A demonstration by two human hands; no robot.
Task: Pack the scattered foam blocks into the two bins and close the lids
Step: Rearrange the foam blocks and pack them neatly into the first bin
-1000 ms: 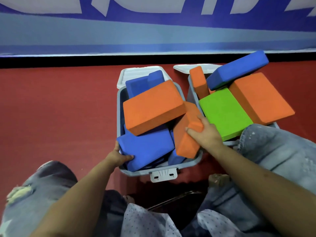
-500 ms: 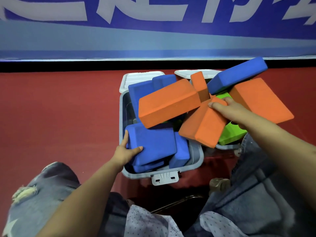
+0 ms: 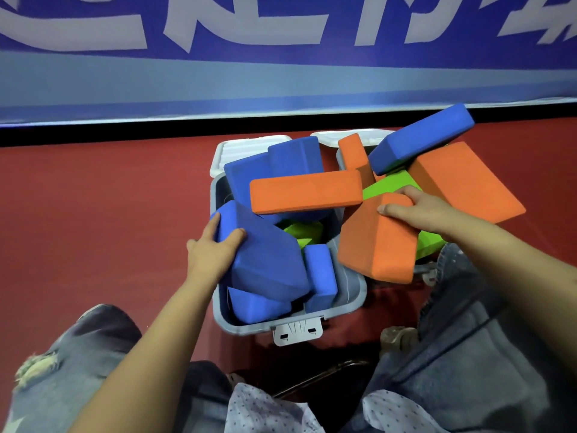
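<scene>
Head view: left hand [image 3: 212, 254] grip holds blue block [image 3: 265, 254] tilted over the left bin [image 3: 352, 295]; right hand [image 3: 418, 210] grip holds orange block [image 3: 374, 242] between the bins, touching right bin's [image 3: 342, 157] green block [image 3: 390, 185].

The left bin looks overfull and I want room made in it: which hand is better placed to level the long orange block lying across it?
Probably the right hand: it grips an orange block beside that long orange block; the left hand holds a blue block lower down.

Blocks and a leg hide most of the right bin [image 3: 341, 157].
</scene>
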